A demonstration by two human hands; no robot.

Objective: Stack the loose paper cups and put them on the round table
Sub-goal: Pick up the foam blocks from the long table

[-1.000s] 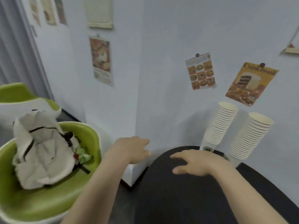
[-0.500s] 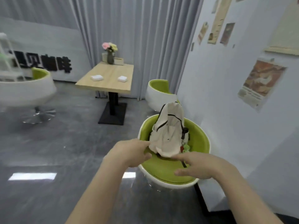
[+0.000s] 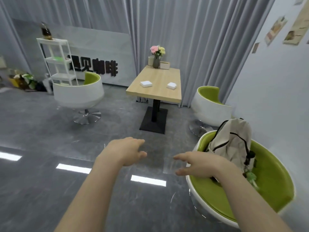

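The floor (image 3: 50,190) looks like polished grey stone, glossy, with bright reflections of lamps. The surface (image 3: 155,84) has a pale wood top with a matt finish, on a black matt post and base. The chairs (image 3: 78,94) have smooth, shiny white shells, green padding inside and a chrome metal foot. The bag (image 3: 232,141) is of cream cloth, soft and creased. The curtains (image 3: 192,39) are grey cloth in folds. The rack (image 3: 56,59) seems white painted metal.

Wooden table (image 3: 155,84) bears two white pads (image 3: 146,84) and vase (image 3: 156,61).
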